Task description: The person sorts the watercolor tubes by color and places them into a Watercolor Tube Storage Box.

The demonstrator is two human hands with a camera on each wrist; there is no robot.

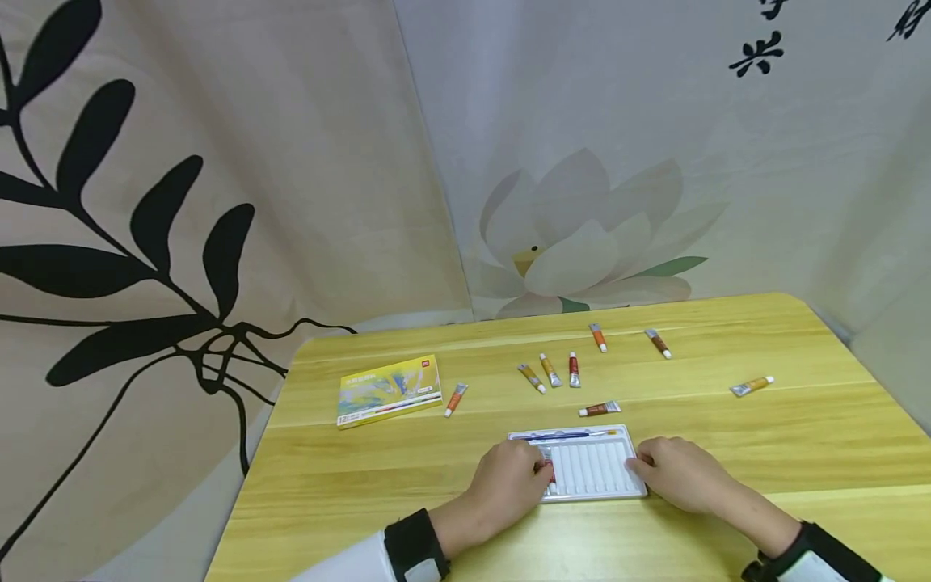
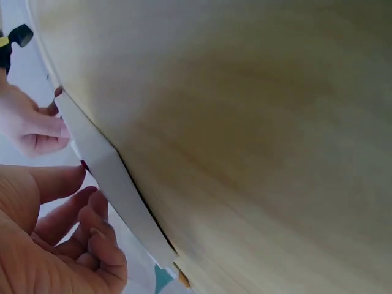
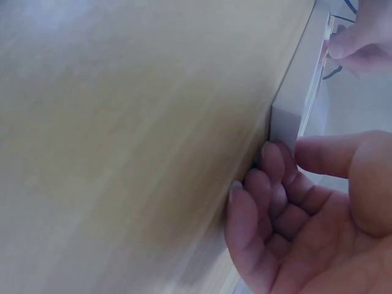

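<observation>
A white ribbed plastic tray lies on the table in front of me, with a blue-handled paintbrush along its far side. At the tray's left end, my left hand pinches a small red paint tube between thumb and fingers, lying lengthwise over the slots. My right hand grips the tray's right edge; in the right wrist view its thumb is on the rim and its curled fingers are at the side wall. Only the tube's red end shows in the left wrist view, beside the tray wall.
Several paint tubes lie scattered beyond the tray, among them a brown one, a red one and an orange one. A yellow ochre tube is far right. A yellow paint box lies at the left. Behind the table hangs a printed curtain.
</observation>
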